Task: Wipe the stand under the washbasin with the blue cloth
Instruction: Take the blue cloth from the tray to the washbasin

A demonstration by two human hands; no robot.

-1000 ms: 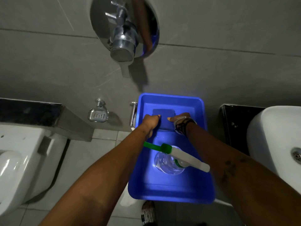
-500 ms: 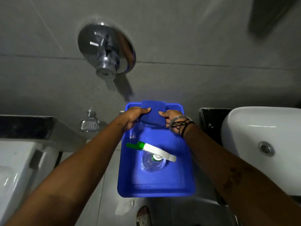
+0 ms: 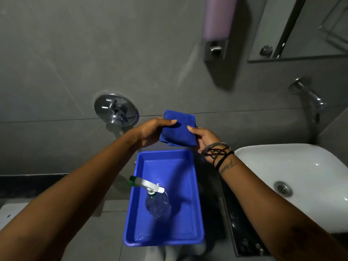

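— both hands, left hand (image 3: pixel 150 131) and right hand (image 3: pixel 204 137), pinch the folded blue cloth (image 3: pixel 178 130) by its edges, above the blue tray (image 3: pixel 196 200)

— only fingertips on it. if it unfolds or slips, i'd guess it drops onto the spray bottle (image 3: pixel 157 203)

— and the dark stand (image 3: pixel 238 223) sits low under the washbasin (image 3: pixel 293 178); reaching there could nudge the tray

A plain blue cloth (image 3: pixel 178 131), a blue tray (image 3: pixel 195 213), a white washbasin (image 3: pixel 293 166), grey wall tiles (image 3: pixel 94 53).

Grey tiled wall (image 3: pixel 75 53), mirror (image 3: pixel 310 34), dim light
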